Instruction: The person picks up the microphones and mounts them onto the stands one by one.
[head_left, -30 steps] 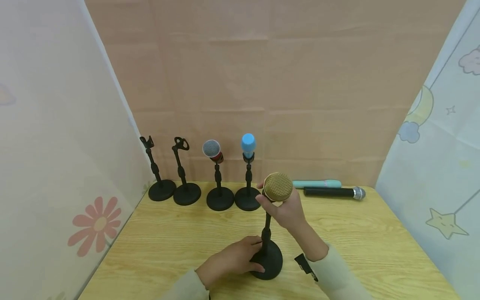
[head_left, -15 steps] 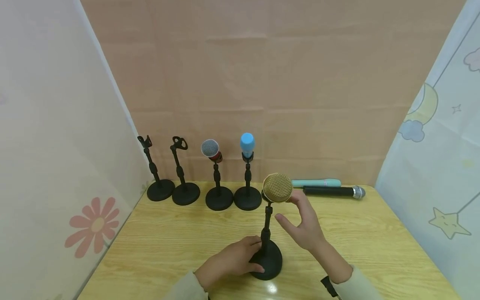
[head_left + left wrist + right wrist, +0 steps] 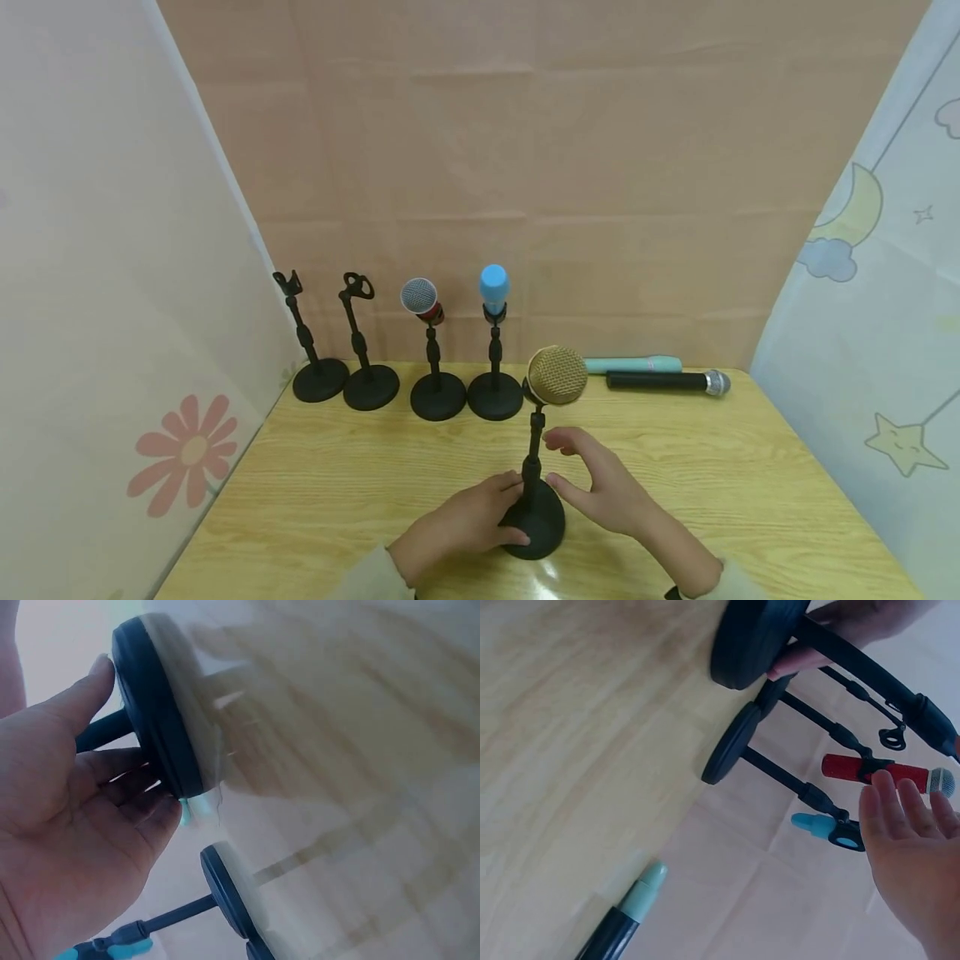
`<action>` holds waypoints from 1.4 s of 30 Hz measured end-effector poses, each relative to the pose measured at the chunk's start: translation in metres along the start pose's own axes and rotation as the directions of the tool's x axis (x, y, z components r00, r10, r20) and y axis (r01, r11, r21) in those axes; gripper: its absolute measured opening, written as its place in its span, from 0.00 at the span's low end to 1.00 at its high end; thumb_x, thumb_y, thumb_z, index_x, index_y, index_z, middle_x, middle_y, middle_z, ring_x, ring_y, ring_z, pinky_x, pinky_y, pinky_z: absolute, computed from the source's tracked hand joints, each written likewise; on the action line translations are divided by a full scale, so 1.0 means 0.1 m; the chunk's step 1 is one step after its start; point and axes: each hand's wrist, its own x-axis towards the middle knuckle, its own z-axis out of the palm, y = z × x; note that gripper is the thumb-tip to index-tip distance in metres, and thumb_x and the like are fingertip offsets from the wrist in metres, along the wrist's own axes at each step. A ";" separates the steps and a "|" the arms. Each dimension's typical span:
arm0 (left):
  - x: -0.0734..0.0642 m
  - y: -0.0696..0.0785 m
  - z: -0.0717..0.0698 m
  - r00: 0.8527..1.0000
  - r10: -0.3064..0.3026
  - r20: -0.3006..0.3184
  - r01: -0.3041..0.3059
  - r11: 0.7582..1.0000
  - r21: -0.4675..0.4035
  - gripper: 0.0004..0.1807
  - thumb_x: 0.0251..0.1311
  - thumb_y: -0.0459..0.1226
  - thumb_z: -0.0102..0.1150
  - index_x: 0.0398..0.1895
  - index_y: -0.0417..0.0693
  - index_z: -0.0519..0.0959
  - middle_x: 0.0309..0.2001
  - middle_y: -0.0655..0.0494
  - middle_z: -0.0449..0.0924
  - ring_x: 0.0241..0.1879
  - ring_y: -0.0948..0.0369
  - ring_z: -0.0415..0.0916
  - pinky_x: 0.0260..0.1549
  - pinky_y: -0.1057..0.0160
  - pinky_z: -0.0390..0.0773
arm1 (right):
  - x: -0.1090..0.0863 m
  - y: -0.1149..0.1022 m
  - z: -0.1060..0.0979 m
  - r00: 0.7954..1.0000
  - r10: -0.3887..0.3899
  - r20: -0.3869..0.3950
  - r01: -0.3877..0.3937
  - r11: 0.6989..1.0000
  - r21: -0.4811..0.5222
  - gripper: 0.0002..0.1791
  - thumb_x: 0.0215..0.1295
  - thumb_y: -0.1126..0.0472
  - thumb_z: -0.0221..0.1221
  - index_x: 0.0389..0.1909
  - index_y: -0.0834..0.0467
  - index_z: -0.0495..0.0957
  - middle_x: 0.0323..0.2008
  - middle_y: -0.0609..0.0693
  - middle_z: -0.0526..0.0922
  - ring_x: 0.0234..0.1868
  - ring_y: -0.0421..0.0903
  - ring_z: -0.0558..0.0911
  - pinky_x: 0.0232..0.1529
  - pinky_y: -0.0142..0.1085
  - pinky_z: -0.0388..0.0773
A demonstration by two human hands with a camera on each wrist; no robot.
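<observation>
A gold-mesh microphone [image 3: 557, 375] sits at the top of a black desk microphone stand [image 3: 546, 518] in the middle front of the table. My left hand [image 3: 476, 515] grips the stand's round base from the left. In the left wrist view, the thumb [image 3: 96, 679] lies on the base's edge, and the other fingers reach the base [image 3: 161, 712] past the pole. My right hand [image 3: 609, 492] is just right of the pole, holding nothing, with thumb and fingers loosely bent and apart. The right wrist view shows this hand [image 3: 911, 859] with its palm turned up.
Behind stand a stand with a red microphone [image 3: 422, 298] and another with a blue microphone [image 3: 494, 287]. Two bare stands [image 3: 321, 380] [image 3: 371, 387] are at the back left. A mint-green microphone [image 3: 633, 365] and a black microphone [image 3: 656, 381] lie at the back right.
My right hand has let go below the gold microphone head and moved down to the right of the pole. My left hand has stayed on the base.
</observation>
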 end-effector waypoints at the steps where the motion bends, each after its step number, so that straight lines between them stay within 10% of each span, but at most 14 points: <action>1: 0.00 -0.01 -0.01 1.000 -0.006 -0.005 0.006 1.000 -0.021 0.41 0.63 0.60 0.60 0.73 0.48 0.70 0.74 0.54 0.65 0.72 0.57 0.65 0.65 0.59 0.73 | -0.02 0.00 0.01 1.000 0.016 0.026 -0.016 1.000 -0.005 0.27 0.66 0.62 0.67 0.64 0.55 0.71 0.57 0.43 0.79 0.55 0.47 0.81 0.55 0.43 0.81; 17: -0.04 -0.03 -0.40 0.984 -0.075 -0.161 0.039 0.977 -0.212 0.37 0.68 0.51 0.63 0.76 0.53 0.64 0.71 0.57 0.69 0.69 0.58 0.69 0.63 0.55 0.75 | -0.15 0.00 0.13 0.898 0.276 0.341 -0.256 0.961 -0.104 0.35 0.71 0.46 0.62 0.72 0.57 0.66 0.67 0.58 0.74 0.66 0.59 0.75 0.62 0.59 0.74; 42: 0.00 0.11 -0.48 0.962 0.042 -0.271 -0.157 0.894 -0.419 0.27 0.73 0.51 0.55 0.70 0.52 0.70 0.65 0.58 0.74 0.64 0.63 0.73 0.58 0.65 0.77 | -0.20 0.12 0.31 0.835 0.213 0.508 -0.122 0.971 -0.207 0.37 0.67 0.46 0.66 0.71 0.59 0.69 0.72 0.55 0.69 0.68 0.55 0.74 0.63 0.49 0.76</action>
